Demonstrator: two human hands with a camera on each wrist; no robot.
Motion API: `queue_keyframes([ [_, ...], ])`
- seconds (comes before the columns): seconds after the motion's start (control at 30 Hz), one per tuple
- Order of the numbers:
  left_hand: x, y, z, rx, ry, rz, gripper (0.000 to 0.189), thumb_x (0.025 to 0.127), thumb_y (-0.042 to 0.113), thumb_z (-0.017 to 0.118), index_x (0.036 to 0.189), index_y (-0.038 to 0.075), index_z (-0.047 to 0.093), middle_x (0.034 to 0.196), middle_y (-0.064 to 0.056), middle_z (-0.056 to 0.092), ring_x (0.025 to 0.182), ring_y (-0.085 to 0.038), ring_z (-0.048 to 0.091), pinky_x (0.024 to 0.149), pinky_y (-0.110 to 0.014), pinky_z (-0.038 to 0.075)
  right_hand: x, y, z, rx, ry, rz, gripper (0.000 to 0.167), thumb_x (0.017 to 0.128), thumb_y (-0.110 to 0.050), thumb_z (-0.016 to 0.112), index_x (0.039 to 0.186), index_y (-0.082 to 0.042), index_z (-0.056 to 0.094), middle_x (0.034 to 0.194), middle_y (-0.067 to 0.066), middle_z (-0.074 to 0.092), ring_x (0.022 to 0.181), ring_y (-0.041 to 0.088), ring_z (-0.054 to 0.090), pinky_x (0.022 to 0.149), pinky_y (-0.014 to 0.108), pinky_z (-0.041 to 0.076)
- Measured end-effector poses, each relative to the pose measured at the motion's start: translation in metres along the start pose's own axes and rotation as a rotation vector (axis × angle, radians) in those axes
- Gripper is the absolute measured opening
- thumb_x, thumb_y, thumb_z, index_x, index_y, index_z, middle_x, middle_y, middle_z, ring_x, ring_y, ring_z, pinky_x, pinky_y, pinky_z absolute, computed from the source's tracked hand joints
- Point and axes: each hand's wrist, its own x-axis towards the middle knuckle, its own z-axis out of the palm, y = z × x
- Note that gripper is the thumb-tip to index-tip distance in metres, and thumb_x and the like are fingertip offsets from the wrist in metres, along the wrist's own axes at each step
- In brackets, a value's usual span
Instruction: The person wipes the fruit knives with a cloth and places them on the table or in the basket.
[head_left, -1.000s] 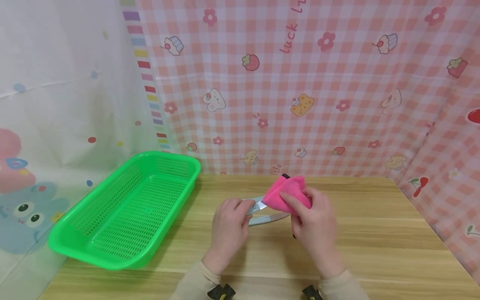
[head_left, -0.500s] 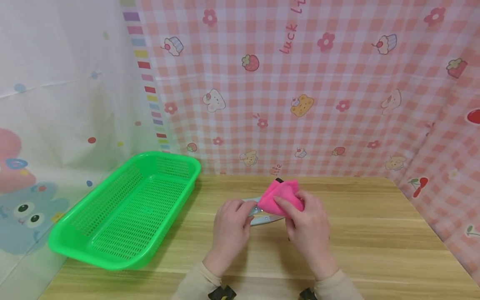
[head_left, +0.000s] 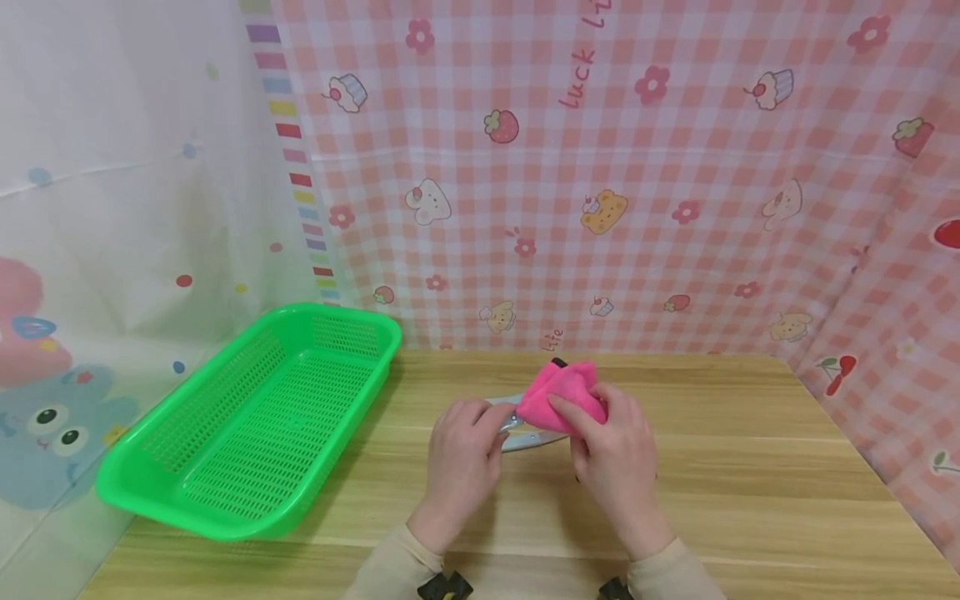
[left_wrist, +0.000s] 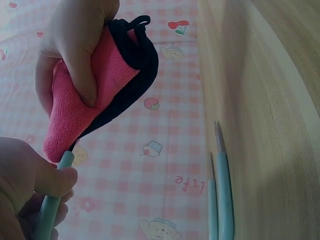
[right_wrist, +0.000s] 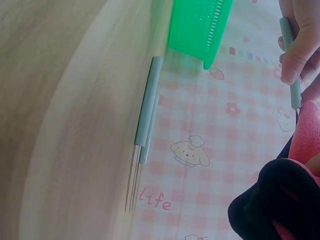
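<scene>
My left hand (head_left: 461,450) grips a knife by its pale blue-green handle (left_wrist: 52,200). A pink cloth (head_left: 561,402) with a black side and a small black loop is folded over the knife's blade, close to the handle. My right hand (head_left: 618,454) pinches this cloth, thumb on the pink face. Most of the blade is hidden inside the fold. Two more utensils with similar handles lie on the table beyond the hands; the nearer one looks like a knife (head_left: 525,441), and the other (head_left: 504,400) is partly covered by the left hand and cloth.
A green perforated basket (head_left: 292,500) stands on the wooden table (head_left: 735,467) at the left. Behind the table hangs a pink checked curtain (head_left: 480,183), with a white patterned sheet (head_left: 135,217) on the left side.
My right hand and the cloth have shifted left along the knife toward its handle, covering blade that showed a second ago. Since half a second ago almost nothing has moved.
</scene>
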Motion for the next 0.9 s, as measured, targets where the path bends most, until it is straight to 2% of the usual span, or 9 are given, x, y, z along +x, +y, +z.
queue_keyframes([
  [0.7, -0.0003, -0.0015, 0.0010, 0.006, -0.010, 0.017, 0.036, 0.073, -0.001, 0.084, 0.104, 0.013, 0.072, 0.087, -0.002, 0.063, 0.077, -0.018, 0.057, 0.063, -0.030, 0.046, -0.0001, 0.0076, 0.0018, 0.017, 0.023, 0.006, 0.052, 0.064, 0.011, 0.082, 0.106, -0.020, 0.076, 0.108, 0.024, 0.058, 0.089, 0.040, 0.056, 0.067, 0.051, 0.050],
  [0.9, -0.0002, -0.0017, 0.0012, 0.009, -0.010, 0.020, 0.037, 0.072, -0.002, 0.084, 0.104, 0.012, 0.072, 0.087, -0.002, 0.063, 0.076, -0.019, 0.057, 0.063, -0.030, 0.046, -0.0002, 0.0094, 0.0012, 0.010, 0.007, 0.029, 0.051, 0.065, 0.010, 0.082, 0.106, -0.020, 0.076, 0.109, 0.023, 0.057, 0.091, 0.040, 0.055, 0.068, 0.052, 0.049],
])
